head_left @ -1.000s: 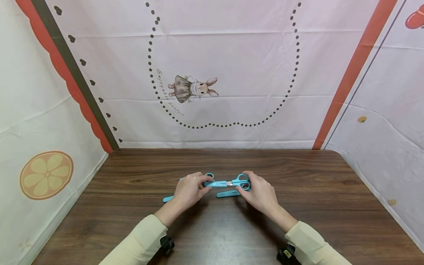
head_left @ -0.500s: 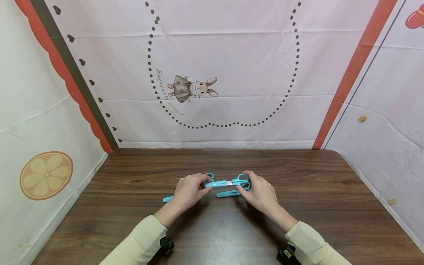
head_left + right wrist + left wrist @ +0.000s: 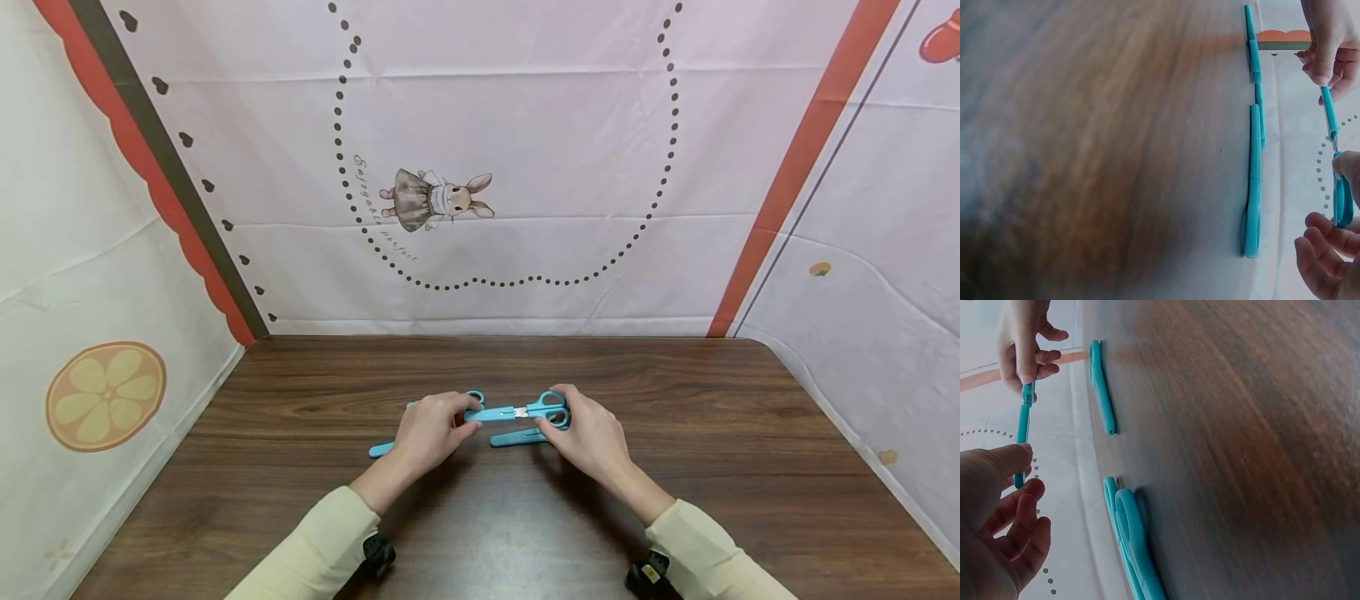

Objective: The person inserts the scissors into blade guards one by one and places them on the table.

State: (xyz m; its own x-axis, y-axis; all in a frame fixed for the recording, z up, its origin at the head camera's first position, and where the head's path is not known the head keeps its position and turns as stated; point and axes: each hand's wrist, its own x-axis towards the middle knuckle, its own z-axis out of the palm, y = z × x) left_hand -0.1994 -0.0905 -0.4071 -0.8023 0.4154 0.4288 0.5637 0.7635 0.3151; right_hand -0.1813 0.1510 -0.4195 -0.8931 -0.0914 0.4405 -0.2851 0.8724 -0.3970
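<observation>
In the head view, a pair of light-blue scissors (image 3: 546,409) is held level above the table between both hands. A blue sheath (image 3: 491,414) covers most of the blades, and a short strip of bare metal shows between it and the handles. My left hand (image 3: 429,432) pinches the sheath's far end between thumb and fingers. My right hand (image 3: 592,433) grips the handle loops. Another pair of blue scissors (image 3: 516,438) lies on the table just below, partly hidden by the right hand. More blue scissors (image 3: 1132,534) lie under the left hand, largely covered by it in the head view.
The brown wood-grain table (image 3: 480,517) extends around both arms. A pale printed cloth (image 3: 525,167) hangs behind the table and at both sides. Each wrist carries a small black camera (image 3: 377,552).
Both hands keep the same hold and barely move. The held scissors and sheath have shifted up very slightly.
</observation>
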